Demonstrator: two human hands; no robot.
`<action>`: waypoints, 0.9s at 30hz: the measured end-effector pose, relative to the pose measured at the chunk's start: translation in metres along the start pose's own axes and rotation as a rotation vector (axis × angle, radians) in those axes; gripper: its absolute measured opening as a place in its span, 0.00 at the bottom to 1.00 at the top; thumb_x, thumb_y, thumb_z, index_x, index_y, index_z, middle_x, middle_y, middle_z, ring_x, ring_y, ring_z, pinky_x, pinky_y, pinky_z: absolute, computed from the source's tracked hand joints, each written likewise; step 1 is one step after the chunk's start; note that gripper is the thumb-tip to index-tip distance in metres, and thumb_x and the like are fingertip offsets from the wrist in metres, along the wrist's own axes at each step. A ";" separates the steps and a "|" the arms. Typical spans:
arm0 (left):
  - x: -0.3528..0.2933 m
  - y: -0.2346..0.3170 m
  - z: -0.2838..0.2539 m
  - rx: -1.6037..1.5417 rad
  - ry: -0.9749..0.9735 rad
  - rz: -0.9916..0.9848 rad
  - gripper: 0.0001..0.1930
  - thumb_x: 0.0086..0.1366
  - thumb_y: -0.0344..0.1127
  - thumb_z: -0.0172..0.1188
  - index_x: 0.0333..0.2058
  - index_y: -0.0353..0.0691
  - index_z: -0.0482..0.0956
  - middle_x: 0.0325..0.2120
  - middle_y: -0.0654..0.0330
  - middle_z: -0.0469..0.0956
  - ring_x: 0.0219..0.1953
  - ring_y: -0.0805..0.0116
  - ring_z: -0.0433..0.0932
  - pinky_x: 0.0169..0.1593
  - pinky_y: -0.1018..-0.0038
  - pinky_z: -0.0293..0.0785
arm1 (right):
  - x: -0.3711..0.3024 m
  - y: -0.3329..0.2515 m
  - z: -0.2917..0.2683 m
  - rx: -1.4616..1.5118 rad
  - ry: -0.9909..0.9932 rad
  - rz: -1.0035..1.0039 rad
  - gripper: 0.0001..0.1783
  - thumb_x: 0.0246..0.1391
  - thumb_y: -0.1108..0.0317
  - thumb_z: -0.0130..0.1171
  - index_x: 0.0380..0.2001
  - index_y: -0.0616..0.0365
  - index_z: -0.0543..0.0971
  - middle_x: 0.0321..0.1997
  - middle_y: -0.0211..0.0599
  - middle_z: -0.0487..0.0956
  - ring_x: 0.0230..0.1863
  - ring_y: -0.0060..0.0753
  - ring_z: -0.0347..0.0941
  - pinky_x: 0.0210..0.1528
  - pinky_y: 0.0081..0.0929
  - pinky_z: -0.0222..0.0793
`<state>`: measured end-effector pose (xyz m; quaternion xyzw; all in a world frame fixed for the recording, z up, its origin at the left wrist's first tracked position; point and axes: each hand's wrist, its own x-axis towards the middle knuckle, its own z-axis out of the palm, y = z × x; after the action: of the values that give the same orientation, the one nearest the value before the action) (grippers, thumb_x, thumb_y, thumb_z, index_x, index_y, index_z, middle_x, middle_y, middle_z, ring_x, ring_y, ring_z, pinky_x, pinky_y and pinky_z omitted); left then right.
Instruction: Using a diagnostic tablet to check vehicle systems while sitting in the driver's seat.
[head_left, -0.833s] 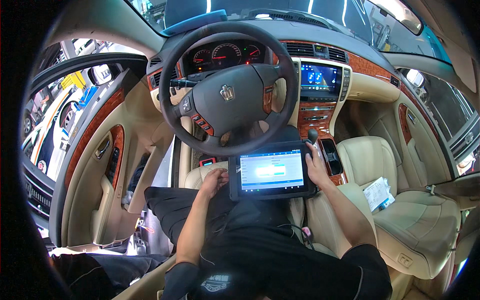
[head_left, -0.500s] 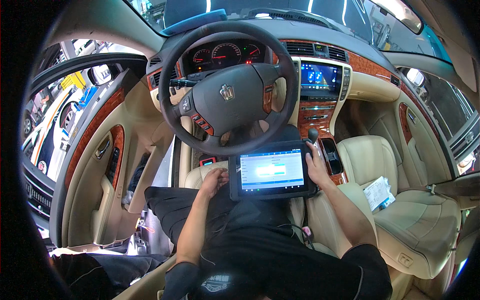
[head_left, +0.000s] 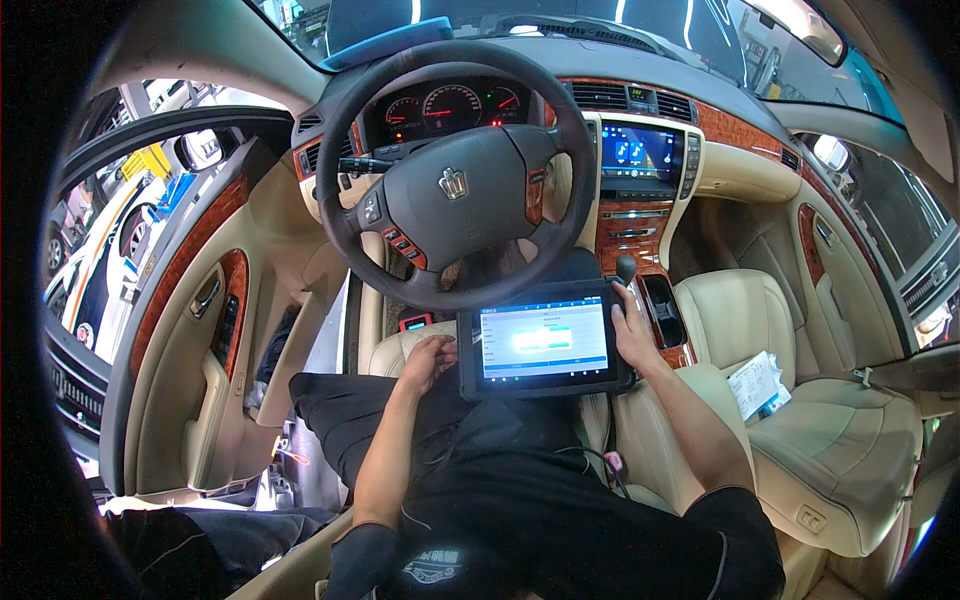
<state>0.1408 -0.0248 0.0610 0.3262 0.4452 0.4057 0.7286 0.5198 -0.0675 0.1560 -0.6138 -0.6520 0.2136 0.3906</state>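
Observation:
A black-framed tablet (head_left: pixel 545 384) rests on my lap below the steering wheel (head_left: pixel 455 190), its lit screen facing me. My right hand (head_left: pixel 634 335) grips its right edge, with the thumb on the front of the frame and the other fingers mostly hidden behind. Beside the left edge lies my left hand (head_left: pixel 430 362), its fingers curled in against the tablet's side. What those fingers hold, if anything, is hidden. Just past my right fingertips stands the gear lever (head_left: pixel 626 268).
The driver's door (head_left: pixel 215 400) stands open on my left. A small device with a red rim (head_left: pixel 415 323) sits past my left hand. Papers (head_left: pixel 757 387) lie on the passenger seat (head_left: pixel 830 430). The centre console holds a lit display (head_left: pixel 637 155). A person's dark-clothed leg (head_left: pixel 230 540) shows lower left.

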 end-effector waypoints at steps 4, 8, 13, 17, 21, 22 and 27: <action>0.001 -0.001 -0.002 0.004 -0.004 0.007 0.13 0.67 0.35 0.41 0.44 0.34 0.68 0.30 0.60 0.74 0.32 0.71 0.74 0.38 0.76 0.71 | 0.000 0.000 0.000 -0.006 -0.002 -0.006 0.23 0.62 0.63 0.37 0.60 0.55 0.56 0.60 0.50 0.62 0.62 0.49 0.57 0.62 0.36 0.51; 0.002 -0.001 -0.002 0.012 -0.002 -0.010 0.14 0.67 0.36 0.41 0.44 0.33 0.68 0.31 0.59 0.74 0.32 0.71 0.73 0.39 0.76 0.71 | 0.000 0.000 0.000 0.015 -0.005 0.000 0.23 0.62 0.63 0.37 0.60 0.55 0.56 0.60 0.50 0.62 0.63 0.49 0.57 0.63 0.35 0.51; 0.001 0.001 0.002 0.034 0.013 -0.005 0.14 0.67 0.35 0.38 0.45 0.34 0.69 0.31 0.63 0.75 0.30 0.75 0.73 0.37 0.79 0.71 | 0.001 0.003 0.000 0.035 -0.014 0.000 0.24 0.62 0.63 0.38 0.60 0.56 0.56 0.61 0.50 0.62 0.63 0.47 0.57 0.63 0.35 0.51; 0.001 -0.001 0.000 0.038 0.014 -0.003 0.14 0.67 0.35 0.38 0.45 0.34 0.68 0.31 0.62 0.75 0.30 0.75 0.73 0.37 0.79 0.71 | 0.001 0.002 0.000 0.024 -0.013 -0.016 0.24 0.62 0.64 0.38 0.60 0.56 0.56 0.61 0.50 0.62 0.63 0.47 0.56 0.63 0.35 0.50; 0.003 -0.002 -0.002 0.034 0.009 0.005 0.14 0.67 0.35 0.39 0.45 0.34 0.68 0.30 0.62 0.74 0.29 0.75 0.73 0.36 0.79 0.71 | 0.001 0.003 0.000 0.021 -0.016 -0.009 0.24 0.62 0.64 0.38 0.60 0.56 0.56 0.61 0.50 0.61 0.64 0.47 0.55 0.63 0.35 0.49; 0.004 -0.003 -0.003 0.034 0.009 0.007 0.14 0.67 0.35 0.39 0.45 0.33 0.69 0.30 0.62 0.74 0.29 0.75 0.72 0.36 0.79 0.71 | 0.001 0.003 0.000 0.017 -0.014 -0.019 0.24 0.62 0.64 0.38 0.60 0.56 0.56 0.61 0.50 0.61 0.64 0.47 0.55 0.64 0.35 0.49; 0.002 0.003 0.001 0.000 -0.010 0.021 0.16 0.66 0.38 0.44 0.47 0.33 0.66 0.35 0.57 0.74 0.34 0.70 0.73 0.40 0.75 0.71 | 0.001 0.000 -0.001 -0.007 -0.008 -0.011 0.24 0.62 0.64 0.38 0.60 0.57 0.56 0.61 0.50 0.61 0.63 0.47 0.56 0.63 0.35 0.50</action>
<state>0.1412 -0.0217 0.0632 0.3329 0.4379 0.4116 0.7266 0.5207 -0.0671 0.1568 -0.6107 -0.6577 0.2117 0.3867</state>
